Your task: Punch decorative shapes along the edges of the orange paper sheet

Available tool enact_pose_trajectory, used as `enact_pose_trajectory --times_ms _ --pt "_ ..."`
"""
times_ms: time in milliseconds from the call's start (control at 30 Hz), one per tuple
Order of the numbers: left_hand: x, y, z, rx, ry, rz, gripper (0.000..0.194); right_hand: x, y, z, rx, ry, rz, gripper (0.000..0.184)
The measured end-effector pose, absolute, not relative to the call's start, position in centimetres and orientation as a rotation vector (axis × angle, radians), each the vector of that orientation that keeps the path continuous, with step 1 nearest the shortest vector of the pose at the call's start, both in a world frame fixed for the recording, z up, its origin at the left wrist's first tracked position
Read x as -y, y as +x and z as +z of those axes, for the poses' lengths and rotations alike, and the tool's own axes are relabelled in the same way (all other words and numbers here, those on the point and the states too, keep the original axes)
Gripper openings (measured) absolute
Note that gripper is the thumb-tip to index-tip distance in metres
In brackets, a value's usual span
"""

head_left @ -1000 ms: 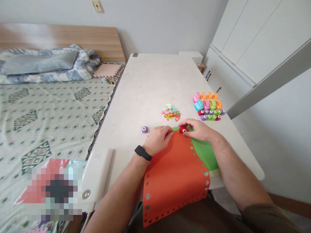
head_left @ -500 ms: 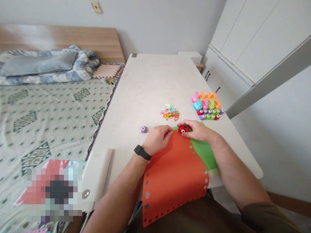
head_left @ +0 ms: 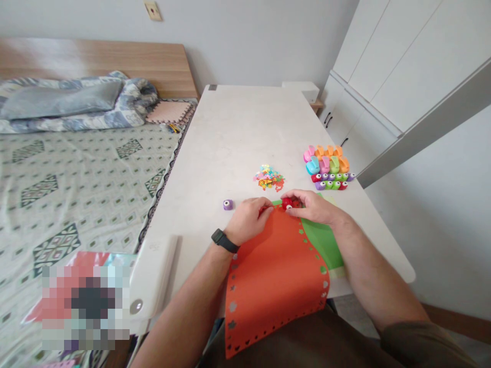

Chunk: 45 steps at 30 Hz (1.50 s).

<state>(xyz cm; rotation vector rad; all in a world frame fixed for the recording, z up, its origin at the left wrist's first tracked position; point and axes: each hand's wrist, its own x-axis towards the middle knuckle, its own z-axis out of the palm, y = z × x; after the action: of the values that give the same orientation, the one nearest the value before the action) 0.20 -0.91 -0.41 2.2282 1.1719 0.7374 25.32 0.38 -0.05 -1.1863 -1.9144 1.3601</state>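
Note:
An orange paper sheet (head_left: 276, 276) with punched shapes along its edges lies over a green sheet (head_left: 326, 243) at the near edge of the white table (head_left: 238, 133). My left hand (head_left: 249, 220), a black watch on its wrist, is closed and pinches the far edge of the orange sheet. My right hand (head_left: 312, 204) is wrapped around a small red paper punch (head_left: 287, 203) set on that same edge.
A small purple punch (head_left: 227, 204) sits left of my hands. A pile of coloured cut-outs (head_left: 269, 179) lies beyond them. Several bigger and smaller punches (head_left: 330, 168) stand in rows at the right. A white box (head_left: 153, 276) lies at the near left corner. A bed is left of the table.
Both hands stay on the orange sheet and red punch; the whole view shifts only slightly.

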Motion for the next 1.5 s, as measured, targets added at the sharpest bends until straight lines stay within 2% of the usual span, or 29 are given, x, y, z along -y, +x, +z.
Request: enact_pose_trajectory --times_ms 1500 --pt "0.9 0.0 -0.3 -1.155 2.194 0.77 0.016 0.0 24.1 0.1 1.643 -1.2 1.515 0.036"
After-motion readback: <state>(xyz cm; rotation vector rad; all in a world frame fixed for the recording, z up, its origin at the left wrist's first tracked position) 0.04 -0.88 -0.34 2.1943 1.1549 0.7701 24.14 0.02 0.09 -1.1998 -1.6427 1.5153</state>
